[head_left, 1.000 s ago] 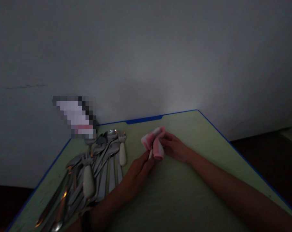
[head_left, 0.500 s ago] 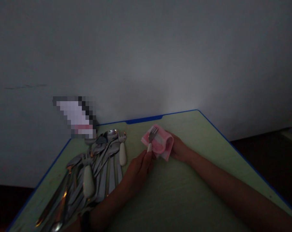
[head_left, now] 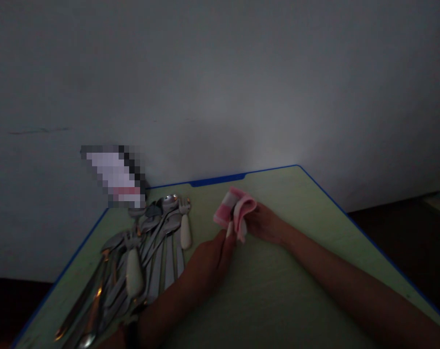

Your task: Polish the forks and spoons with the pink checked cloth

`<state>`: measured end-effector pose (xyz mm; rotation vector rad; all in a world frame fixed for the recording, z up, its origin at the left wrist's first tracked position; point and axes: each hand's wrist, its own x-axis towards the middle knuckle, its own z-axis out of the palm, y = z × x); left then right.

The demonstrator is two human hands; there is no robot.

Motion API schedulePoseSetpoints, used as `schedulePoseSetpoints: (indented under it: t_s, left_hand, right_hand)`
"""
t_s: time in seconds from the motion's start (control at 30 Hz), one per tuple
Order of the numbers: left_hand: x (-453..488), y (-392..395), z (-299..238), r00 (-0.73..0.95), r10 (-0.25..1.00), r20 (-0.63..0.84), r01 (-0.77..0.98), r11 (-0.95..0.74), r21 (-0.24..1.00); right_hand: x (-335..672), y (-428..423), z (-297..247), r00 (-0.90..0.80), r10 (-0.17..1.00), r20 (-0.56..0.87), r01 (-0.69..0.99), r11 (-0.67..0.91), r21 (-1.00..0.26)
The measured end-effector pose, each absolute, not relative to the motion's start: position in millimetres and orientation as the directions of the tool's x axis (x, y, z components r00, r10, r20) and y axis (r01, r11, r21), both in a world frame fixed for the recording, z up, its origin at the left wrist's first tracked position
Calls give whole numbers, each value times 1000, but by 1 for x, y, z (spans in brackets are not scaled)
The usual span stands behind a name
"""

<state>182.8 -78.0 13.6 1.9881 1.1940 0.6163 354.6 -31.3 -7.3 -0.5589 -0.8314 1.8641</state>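
My left hand (head_left: 214,254) is closed around the pale handle of a fork (head_left: 229,229). The fork's head is now covered by a folded pink and white cloth (head_left: 225,209). My right hand (head_left: 265,223) is closed on the right side of that cloth, its fingertips partly hidden behind the folds. Both hands meet above the middle of the table. To the left of my left hand lies a pile of spoons and forks (head_left: 157,261), among them two forks with thick white handles (head_left: 185,232).
The light green table (head_left: 296,271) has a blue edge and stands against a grey wall (head_left: 220,87). At the back left corner a blurred-out, light-coloured object with a dark border (head_left: 112,172) leans by the wall. The scene is dim.
The cloth has folded over the fork's tines, which lay bare on top of it before. My right hand has moved slightly left, towards my left hand. The cutlery pile is unchanged.
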Motion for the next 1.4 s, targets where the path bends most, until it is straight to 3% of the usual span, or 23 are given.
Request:
schedulePoseSetpoints:
  t_s: [0.1, 0.37, 0.9, 1.4]
  left_hand:
    - [183, -80, 14, 491, 871, 37, 578, -357, 733]
    - [183, -75, 14, 541, 841, -9, 626, -395, 673]
    - [175, -73, 21, 653, 753, -86, 523, -365, 770]
    - [175, -72, 17, 612, 787, -77, 498, -307, 811]
  right_hand:
    - [350, -32, -4, -303, 951, -55, -615, -240, -752]
    - [349, -30, -10, -320, 947, -34, -582, -225, -781]
    - [344, -27, -7, -172, 978, -117, -693, -205, -691]
    - [354, -28, -9, -382, 919, -100, -617, -334, -712]
